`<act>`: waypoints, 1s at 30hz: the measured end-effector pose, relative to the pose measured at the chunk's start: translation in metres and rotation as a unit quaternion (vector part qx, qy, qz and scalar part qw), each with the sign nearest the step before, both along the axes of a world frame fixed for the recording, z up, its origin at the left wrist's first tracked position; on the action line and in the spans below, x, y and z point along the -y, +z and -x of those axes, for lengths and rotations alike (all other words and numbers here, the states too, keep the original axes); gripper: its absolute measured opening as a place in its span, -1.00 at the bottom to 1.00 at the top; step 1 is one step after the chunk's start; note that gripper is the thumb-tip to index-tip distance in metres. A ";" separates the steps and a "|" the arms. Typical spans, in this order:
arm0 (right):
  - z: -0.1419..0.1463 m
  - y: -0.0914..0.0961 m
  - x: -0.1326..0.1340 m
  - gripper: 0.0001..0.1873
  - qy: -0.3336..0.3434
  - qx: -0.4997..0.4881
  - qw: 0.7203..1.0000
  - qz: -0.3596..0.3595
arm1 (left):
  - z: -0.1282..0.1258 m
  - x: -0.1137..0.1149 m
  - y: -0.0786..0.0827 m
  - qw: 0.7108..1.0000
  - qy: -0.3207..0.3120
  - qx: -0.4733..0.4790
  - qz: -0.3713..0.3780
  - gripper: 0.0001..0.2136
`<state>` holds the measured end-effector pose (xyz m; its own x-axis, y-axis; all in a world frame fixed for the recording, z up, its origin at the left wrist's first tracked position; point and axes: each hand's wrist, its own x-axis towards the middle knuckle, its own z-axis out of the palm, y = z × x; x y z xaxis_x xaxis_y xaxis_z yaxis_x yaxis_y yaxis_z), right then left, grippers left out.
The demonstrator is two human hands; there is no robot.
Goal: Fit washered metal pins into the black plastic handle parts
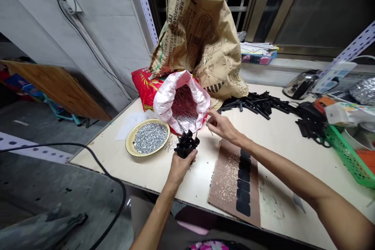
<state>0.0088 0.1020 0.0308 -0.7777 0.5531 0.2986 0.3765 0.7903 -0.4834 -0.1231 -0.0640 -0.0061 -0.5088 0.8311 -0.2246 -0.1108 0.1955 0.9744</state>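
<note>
My left hand [179, 167] is closed around a cluster of black plastic parts [186, 143], held upright over the table; a few thin metal pins stick up from them. My right hand [220, 125] hovers just right of an open red-and-white bag [164, 103], its thumb and fingers pinched together. Whatever those fingers hold, if anything, is too small to name. Inside the bag lie many thin metal pins [185, 105]. Left of my left hand stands a yellow bowl [130, 152] full of small silvery metal pieces [150, 136].
Behind the bag rises a large brown paper sack [216, 43]. A brown board [222, 187] with black rounded pads [243, 185] lies below my right forearm. Black plastic parts [260, 103] are piled at the back right, near a green basket [345, 160]. A black cable [117, 181] hangs at left.
</note>
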 end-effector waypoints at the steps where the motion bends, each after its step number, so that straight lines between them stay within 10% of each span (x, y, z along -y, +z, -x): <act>1: 0.001 0.009 0.007 -0.62 0.006 -0.100 0.994 0.045 | 0.000 0.000 0.000 1.000 -0.004 0.008 -0.005 -0.70; 4: 0.008 0.026 0.032 -0.70 0.026 -0.307 0.941 0.143 | -0.001 -0.003 -0.001 0.998 -0.028 0.042 -0.030 -0.70; 10: 0.023 0.012 0.051 -0.83 0.041 -0.325 0.924 0.198 | -0.004 -0.004 0.002 0.998 -0.033 0.053 -0.030 -0.67; 20: 0.036 0.014 0.050 -0.85 0.103 -0.228 0.967 0.054 | 0.008 0.004 0.005 0.999 0.019 0.037 -0.029 -0.66; 30: 0.130 -0.017 -0.021 -0.73 -0.124 0.143 0.982 0.002 | 0.016 0.014 0.019 0.995 0.081 -0.063 0.002 -0.74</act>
